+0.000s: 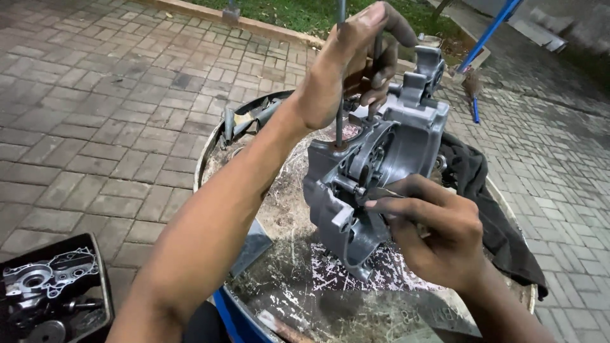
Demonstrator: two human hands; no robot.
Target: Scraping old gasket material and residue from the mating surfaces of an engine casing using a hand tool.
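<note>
A grey metal engine casing stands upright on top of a worn drum. My left hand is raised above it, fingers closed around a thin metal rod that runs down to the casing's upper edge. My right hand sits low at the casing's right side, pinching a small thin tool against an inner part of the casing.
A black cloth drapes over the drum's right side. Metal tools lie at the drum's far rim. A dark tray with engine parts rests on the brick paving at bottom left. A blue pole leans at top right.
</note>
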